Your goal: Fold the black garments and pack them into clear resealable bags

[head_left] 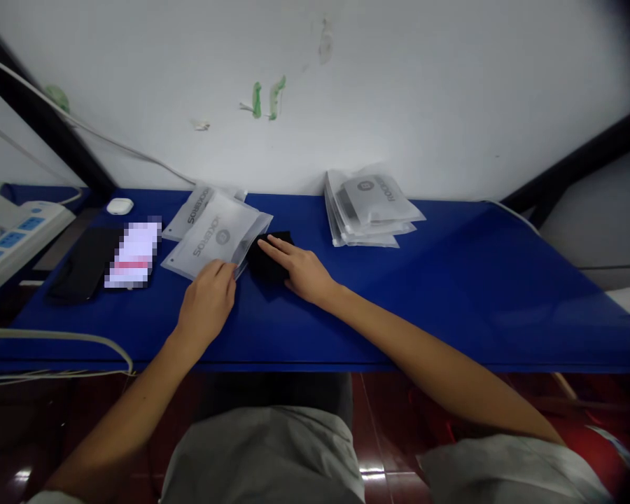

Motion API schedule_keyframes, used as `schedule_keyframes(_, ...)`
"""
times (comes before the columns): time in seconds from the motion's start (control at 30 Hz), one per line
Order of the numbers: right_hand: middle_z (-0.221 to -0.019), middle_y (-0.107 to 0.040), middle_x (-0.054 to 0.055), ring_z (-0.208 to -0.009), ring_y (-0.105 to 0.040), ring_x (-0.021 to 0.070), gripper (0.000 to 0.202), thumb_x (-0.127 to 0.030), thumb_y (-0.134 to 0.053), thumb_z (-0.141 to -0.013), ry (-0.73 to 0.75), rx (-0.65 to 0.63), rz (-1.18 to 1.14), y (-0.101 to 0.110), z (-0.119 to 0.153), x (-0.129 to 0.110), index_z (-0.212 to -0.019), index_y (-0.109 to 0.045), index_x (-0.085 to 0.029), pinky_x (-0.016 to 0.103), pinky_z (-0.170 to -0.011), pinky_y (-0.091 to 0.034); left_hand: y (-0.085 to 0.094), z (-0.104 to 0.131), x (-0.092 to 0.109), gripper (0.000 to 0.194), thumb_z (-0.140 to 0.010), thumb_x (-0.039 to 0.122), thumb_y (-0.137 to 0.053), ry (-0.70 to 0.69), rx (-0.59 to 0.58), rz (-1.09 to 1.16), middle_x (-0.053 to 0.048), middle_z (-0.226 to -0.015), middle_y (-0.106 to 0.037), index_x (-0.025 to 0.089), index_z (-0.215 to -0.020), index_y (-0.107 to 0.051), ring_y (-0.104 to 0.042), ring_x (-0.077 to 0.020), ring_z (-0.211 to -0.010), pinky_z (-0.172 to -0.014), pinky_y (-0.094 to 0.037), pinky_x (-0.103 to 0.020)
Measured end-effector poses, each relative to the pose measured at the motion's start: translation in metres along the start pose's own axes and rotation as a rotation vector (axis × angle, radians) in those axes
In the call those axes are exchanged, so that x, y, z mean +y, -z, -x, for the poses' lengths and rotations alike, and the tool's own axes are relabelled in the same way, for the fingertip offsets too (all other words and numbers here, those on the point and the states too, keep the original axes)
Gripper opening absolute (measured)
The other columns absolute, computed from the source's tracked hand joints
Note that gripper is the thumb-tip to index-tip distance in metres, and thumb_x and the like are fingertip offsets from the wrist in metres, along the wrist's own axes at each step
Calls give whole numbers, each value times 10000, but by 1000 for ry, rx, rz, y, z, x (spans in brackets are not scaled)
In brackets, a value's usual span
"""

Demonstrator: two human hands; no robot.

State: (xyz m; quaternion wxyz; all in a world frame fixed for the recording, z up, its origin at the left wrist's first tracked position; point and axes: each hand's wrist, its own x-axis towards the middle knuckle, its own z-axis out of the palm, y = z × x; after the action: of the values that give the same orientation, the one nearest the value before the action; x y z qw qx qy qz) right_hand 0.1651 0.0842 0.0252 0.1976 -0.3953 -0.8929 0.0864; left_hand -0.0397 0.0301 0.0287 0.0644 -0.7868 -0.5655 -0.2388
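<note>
A frosted zip bag (pixel 215 234) with grey lettering lies on the blue table, its opening turned to the right. My left hand (pixel 208 301) is closed on the bag's near right corner, the fingertips pinching its edge. At the bag's mouth is a black folded cloth (pixel 267 262), its left edge meeting the plastic; how far in it reaches I cannot tell. My right hand (pixel 307 273) holds the cloth, fingers laid across its top and the thumb at its near side. Another frosted bag (pixel 183 213) lies partly beneath the first.
A stack of several frosted bags (pixel 370 206) stands against the wall, right of my hands. On the left are a lit phone (pixel 134 255), a dark phone (pixel 87 266), a white earbud case (pixel 120 206) and a power strip (pixel 24 234). A pale cable (pixel 57 334) crosses the front left edge.
</note>
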Motion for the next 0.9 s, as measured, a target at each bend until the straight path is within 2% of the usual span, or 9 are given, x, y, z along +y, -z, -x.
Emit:
schedule_keyframes(0.1, -1465, -426, 161, -1340, -420, 274, 830, 88, -462, -609, 41, -7, 3, -3, 1, 3, -1409, -421, -132, 428, -1034, -456, 4, 1, -2, 199, -916, 147, -412, 35, 44, -60, -81, -881, -633, 175, -962, -603, -606, -231, -843, -703, -497, -338)
schedule_keyframes(0.17, -1454, -449, 141, -1343, -417, 268, 818, 80, -479, -614, 80, -19, 20, 0, 5, 4, -1396, -438, -155, 446, -1057, -434, 8, 0, -2, 196, -921, 152, -404, 31, 67, -88, -82, -871, -627, 183, -952, -595, -598, -234, -840, -684, -491, -339)
schedule_keyframes(0.27, -1429, -484, 130, -1330, -435, 271, 774, 58, -520, -631, 119, -76, 82, 11, 16, 2, -1366, -474, -182, 463, -1054, -436, 14, -4, 1, 209, -928, 146, -386, -11, 94, -94, -73, -860, -629, 194, -955, -587, -590, -224, -824, -676, -489, -335)
schedule_keyframes(0.4, -1383, -525, 164, -1295, -474, 299, 745, 49, -557, -618, 79, -146, 169, 30, 38, -4, -1336, -506, -147, 480, -1036, -451, 16, -7, 6, 214, -931, 144, -389, -76, 109, -64, -62, -868, -642, 194, -959, -595, -598, -208, -829, -691, -499, -324)
schedule_keyframes(0.53, -1387, -519, 169, -1301, -468, 299, 766, 63, -549, -611, 60, -140, 172, 36, 56, -8, -1345, -498, -150, 482, -1034, -456, 11, -8, 14, 209, -922, 136, -405, -115, 61, -80, -69, -867, -647, 186, -942, -606, -603, -214, -830, -673, -499, -323)
schedule_keyframes(0.67, -1417, -481, 185, -1329, -429, 304, 786, 53, -569, -623, 87, -108, 161, 27, 60, -12, -1381, -447, -116, 465, -1050, -447, 5, -12, 21, 219, -925, 133, -390, -126, -13, -110, -89, -848, -635, 168, -918, -607, -601, -230, -823, -649, -491, -325)
schedule_keyframes(0.73, -1430, -465, 185, -1347, -405, 292, 746, 41, -564, -669, 132, -84, 147, 21, 58, -14, -1387, -435, -113, 464, -1063, -434, 3, -13, 21, 226, -927, 125, -384, -135, -19, -107, -95, -859, -633, 155, -955, -606, -605, -230, -836, -648, -493, -317)
schedule_keyframes(0.9, -1382, -519, 178, -1337, -422, 278, 436, -34, -432, -898, 274, 49, 223, 12, 49, -12, -1313, -528, -129, 466, -1040, -456, 3, -15, 13, 252, -917, 91, -376, -217, -16, -28, -82, -884, -623, 167, -1015, -595, -606, -212, -858, -700, -504, -308)
